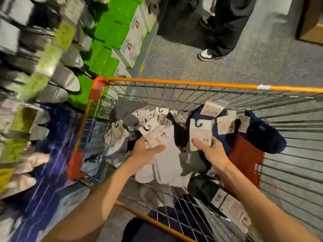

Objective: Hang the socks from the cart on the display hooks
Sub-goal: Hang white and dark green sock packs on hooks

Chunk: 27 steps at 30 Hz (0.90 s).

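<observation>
As left hand (144, 151), right hand (213, 151) grip socks (166, 161), cart rim (174, 82) ahead

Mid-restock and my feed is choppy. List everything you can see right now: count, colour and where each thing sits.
cart: one, wire with orange rim, centre
loose sock packs: many, count unclear; white, grey, black, navy, rust; piled in the cart
hanging socks: many, mostly grey, blurred, display at left
green boxes: several, green and white, stacked upper left
bystander: one, dark trousers, white-and-dark shoe, on the floor beyond the cart
cardboard box: one, brown, top right corner
left hand: holds a white sock pack in the cart
right hand: pinches the card of a grey sock pack
</observation>
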Tool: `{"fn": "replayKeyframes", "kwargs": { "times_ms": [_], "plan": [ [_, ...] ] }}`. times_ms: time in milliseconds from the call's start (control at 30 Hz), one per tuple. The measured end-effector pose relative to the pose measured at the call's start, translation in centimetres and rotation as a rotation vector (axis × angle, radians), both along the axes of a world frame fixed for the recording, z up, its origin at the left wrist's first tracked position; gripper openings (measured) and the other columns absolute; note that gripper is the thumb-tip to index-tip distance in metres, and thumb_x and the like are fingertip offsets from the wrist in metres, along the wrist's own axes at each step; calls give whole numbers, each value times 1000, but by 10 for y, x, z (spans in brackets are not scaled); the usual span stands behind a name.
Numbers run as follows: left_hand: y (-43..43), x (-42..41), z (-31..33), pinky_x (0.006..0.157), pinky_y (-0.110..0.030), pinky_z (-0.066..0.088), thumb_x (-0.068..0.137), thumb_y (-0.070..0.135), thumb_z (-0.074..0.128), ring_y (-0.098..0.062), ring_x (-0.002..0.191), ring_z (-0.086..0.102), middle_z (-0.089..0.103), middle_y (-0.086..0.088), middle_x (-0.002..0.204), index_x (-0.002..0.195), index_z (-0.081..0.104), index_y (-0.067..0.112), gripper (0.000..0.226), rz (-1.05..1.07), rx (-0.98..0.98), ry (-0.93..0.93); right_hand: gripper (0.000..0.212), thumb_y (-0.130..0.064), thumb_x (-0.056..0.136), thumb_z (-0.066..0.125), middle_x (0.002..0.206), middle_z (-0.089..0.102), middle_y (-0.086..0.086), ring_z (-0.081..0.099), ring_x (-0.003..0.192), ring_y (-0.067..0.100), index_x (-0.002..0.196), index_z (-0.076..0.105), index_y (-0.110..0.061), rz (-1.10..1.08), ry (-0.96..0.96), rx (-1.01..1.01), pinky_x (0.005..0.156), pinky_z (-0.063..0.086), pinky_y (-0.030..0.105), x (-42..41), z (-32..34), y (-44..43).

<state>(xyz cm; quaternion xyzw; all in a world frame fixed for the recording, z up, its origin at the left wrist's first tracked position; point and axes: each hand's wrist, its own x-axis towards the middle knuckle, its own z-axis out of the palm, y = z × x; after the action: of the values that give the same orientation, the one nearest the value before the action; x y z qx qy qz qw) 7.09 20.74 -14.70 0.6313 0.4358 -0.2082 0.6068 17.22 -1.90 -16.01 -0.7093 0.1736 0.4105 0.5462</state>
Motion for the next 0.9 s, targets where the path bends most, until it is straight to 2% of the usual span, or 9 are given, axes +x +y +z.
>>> {"fn": "replayKeyframes", "kwargs": {
  "times_ms": [133,200,300,400,533,600,700,800,900],
  "plan": [
    [14,0,55,70,-10,48,77,6,82,-9,105,64,68,7,107,121,59,14,50,143,73,-139,41,-42,72,86,101,78,0,74,94,21,106,73,-22,116,-32,96,85,56,39,10,45,47],
    [22,-5,93,66,-5,48,77,-1,80,-6,99,64,66,3,105,116,60,11,45,196,145,-219,26,-29,79,82,94,79,4,75,82,20,101,73,-18,122,-4,170,76,59,36,9,73,68],
    [43,-26,151,64,-2,46,78,-2,79,21,72,59,61,14,97,103,58,23,41,220,238,-323,19,-19,86,73,84,78,8,74,67,20,102,71,-11,179,91,307,62,60,30,7,127,96],
    [64,-58,207,68,-7,45,79,2,79,10,78,54,52,21,93,110,52,19,45,282,307,-409,30,-24,81,72,79,77,9,72,59,20,107,69,-9,237,104,412,55,60,31,-3,188,122],
    [75,-115,280,60,-3,45,74,-5,81,11,71,62,61,17,87,95,59,17,38,377,446,-562,38,-23,72,72,86,78,9,74,66,19,107,71,-8,365,-5,601,68,62,36,-55,268,165],
    [73,-143,314,65,-4,46,73,2,84,15,74,64,67,18,88,94,61,25,39,386,520,-632,26,-18,74,71,89,78,8,75,72,19,100,72,-10,438,-100,686,67,62,30,-87,303,184],
    [70,-194,365,79,-11,51,70,15,88,6,93,68,73,17,99,106,64,28,45,457,654,-724,13,-13,87,69,94,78,8,76,82,21,99,73,-11,539,-280,756,70,61,29,-139,354,205],
    [65,-247,405,85,-21,55,70,15,88,-1,98,69,75,13,103,110,65,26,48,550,749,-796,24,-17,86,71,101,78,8,74,94,25,109,72,-11,608,-403,816,83,60,36,-186,396,217],
    [56,-296,435,89,-28,54,70,19,88,-3,100,69,75,12,106,117,66,22,52,603,814,-840,45,-29,73,76,104,77,7,74,94,22,114,70,-12,724,-438,892,81,59,34,-232,429,224]
  ]
}}
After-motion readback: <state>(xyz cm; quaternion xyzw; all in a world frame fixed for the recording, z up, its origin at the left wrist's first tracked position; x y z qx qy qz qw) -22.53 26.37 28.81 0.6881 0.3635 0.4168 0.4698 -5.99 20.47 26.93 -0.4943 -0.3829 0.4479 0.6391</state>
